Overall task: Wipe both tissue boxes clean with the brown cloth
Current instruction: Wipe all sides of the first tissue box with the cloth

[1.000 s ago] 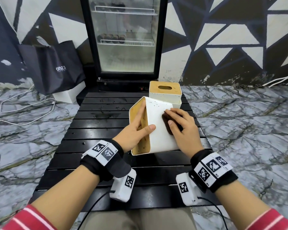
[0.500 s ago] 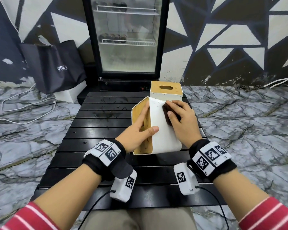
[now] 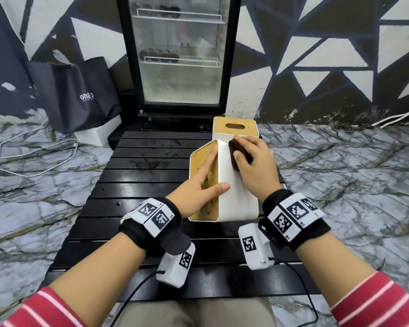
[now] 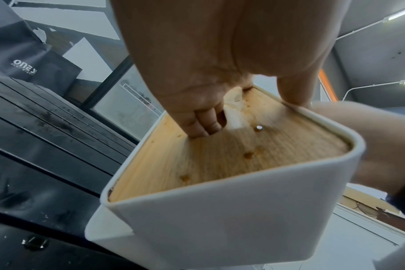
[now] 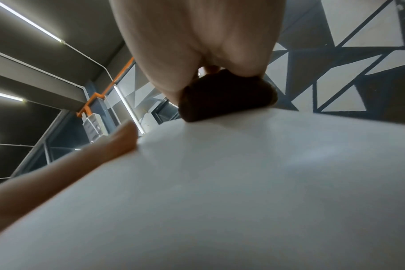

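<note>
The near tissue box (image 3: 236,206) lies tipped on the black slatted table (image 3: 139,185), its wooden lid (image 4: 220,155) facing left and a white side up. My left hand (image 3: 198,187) grips it, thumb over the white face, fingers on the lid and some curled into the slot. My right hand (image 3: 253,166) holds the brown cloth (image 3: 234,149) and presses it on the far end of the white face. In the right wrist view the cloth (image 5: 224,98) sits bunched on the white surface (image 5: 243,182). The second tissue box (image 3: 222,128) stands upright just behind.
A glass-door fridge (image 3: 180,55) stands behind the table's far end. A black bag (image 3: 80,95) and a white box (image 3: 97,135) sit at the back left, with white cables (image 3: 33,156) on the marble floor. Wet smears mark the table's left middle.
My right hand has slid the brown cloth along the white face from its middle toward the far end. The left hand kept its hold on the box.
</note>
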